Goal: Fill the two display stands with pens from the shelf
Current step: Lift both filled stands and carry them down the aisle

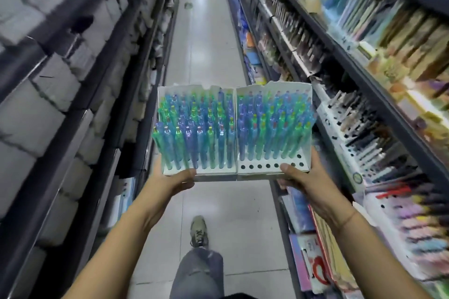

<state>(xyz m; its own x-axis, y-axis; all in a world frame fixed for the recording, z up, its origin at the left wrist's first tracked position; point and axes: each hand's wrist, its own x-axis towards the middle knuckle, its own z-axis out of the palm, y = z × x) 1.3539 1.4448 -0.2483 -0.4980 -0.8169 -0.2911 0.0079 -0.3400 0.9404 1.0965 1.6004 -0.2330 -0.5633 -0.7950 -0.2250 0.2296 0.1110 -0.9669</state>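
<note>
Both stands are held clear of any surface, side by side with their inner walls touching, above the aisle floor (pixel 206 60). The left hand (pixel 170 183) grasps the front edge of the left stand (pixel 215 172), thumb on top and fingers hidden beneath. The right hand (pixel 305 181) grasps the near right corner of the right stand (pixel 255 172) in the same manner. Blue, green and violet pens (pixel 194 133) stand upright in nearly every hole. The left stand appears full. The right stand shows one front row of holes (pixel 267 166) unfilled. Judgement: filling is nearly complete, and the step in hand is carrying the pair. The next move calls for a level place to set them down, or one hand freed, so that the last row can be stocked from the right shelving (pixel 352 148), where similar pen racks sit. The room is a narrow shop aisle with pale tiles; the left shelving (pixel 73 80) holds grey boxed stock, blurred. One shoe (pixel 199 230) is forward.
</note>
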